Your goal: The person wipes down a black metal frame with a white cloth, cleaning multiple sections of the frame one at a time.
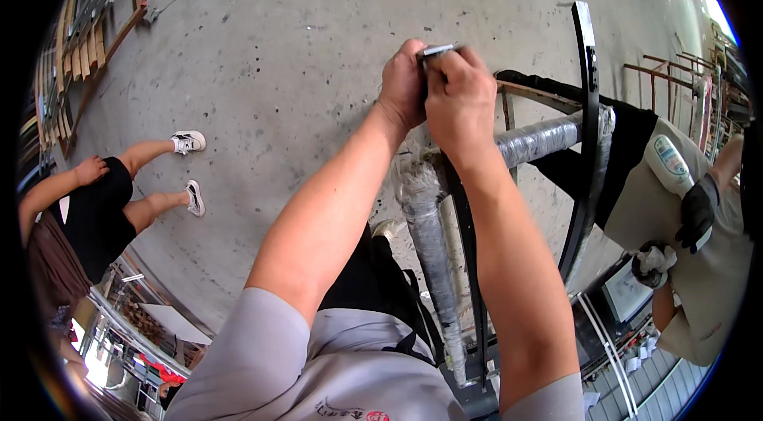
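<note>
My left hand [403, 85] and my right hand [461, 91] meet out in front of me. Both are closed round a small dark piece with a flat grey end [436, 50], whose kind I cannot make out. The right fingers are slightly smeared by motion. Just below, a stand with film-wrapped bars [430, 206] reaches toward me. One black bar [467, 242] runs beside it, partly behind my right forearm; whether it joins the held piece is hidden. A second black bar [589, 79] lies across the wrapped crosspiece [540, 140] on the right.
At right, a co-worker in dark gloves [698, 214] holds a white bottle [668, 160] and a crumpled cloth [655, 259]. Another person in white shoes [188, 142] is at left. Racks of long bars [87, 47] stand far left; rusty metal frames [668, 75] stand far right.
</note>
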`<state>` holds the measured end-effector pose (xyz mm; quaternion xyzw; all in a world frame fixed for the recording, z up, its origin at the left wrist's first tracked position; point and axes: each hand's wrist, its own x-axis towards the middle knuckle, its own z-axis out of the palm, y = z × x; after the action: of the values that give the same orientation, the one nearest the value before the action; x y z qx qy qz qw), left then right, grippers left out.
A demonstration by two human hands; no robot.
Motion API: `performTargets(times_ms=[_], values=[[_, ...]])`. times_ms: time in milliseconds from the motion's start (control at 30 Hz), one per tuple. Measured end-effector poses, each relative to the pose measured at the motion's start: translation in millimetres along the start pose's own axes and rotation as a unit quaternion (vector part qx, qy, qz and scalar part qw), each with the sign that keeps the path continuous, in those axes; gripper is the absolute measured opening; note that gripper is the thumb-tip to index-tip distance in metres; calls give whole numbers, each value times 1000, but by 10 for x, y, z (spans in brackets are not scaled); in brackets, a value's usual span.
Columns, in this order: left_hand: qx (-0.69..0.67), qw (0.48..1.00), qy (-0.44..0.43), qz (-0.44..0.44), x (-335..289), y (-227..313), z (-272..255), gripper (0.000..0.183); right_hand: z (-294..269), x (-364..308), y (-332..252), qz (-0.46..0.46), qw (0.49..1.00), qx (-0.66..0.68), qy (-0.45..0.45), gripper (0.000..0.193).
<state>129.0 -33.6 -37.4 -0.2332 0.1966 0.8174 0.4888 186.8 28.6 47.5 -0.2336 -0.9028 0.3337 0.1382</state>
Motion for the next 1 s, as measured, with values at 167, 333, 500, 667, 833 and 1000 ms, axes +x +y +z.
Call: performTargets(times_ms=[167, 333, 500, 667, 833, 1000], values=[[3, 1000, -8, 17, -3, 9, 0, 21, 62, -30, 8, -42, 997, -24, 56, 4], [39, 998, 8, 47, 74, -40, -12, 33, -176, -268, 97, -137, 985, -97, -41, 10], [6, 1000, -24, -12, 12, 10, -10, 40, -300, -575, 186, -134, 985, -84, -69, 12], [-70, 994, -84, 7, 95, -40, -128, 22, -62, -71, 66, -148, 985, -94, 2, 5], [48, 998, 6, 47, 99, -89, -7, 26, -240, -393, 133, -116, 989, -97, -7, 8], [64, 997, 29, 40, 21, -52, 69, 40, -797, -1662, 237, -43, 990, -114, -73, 16]])
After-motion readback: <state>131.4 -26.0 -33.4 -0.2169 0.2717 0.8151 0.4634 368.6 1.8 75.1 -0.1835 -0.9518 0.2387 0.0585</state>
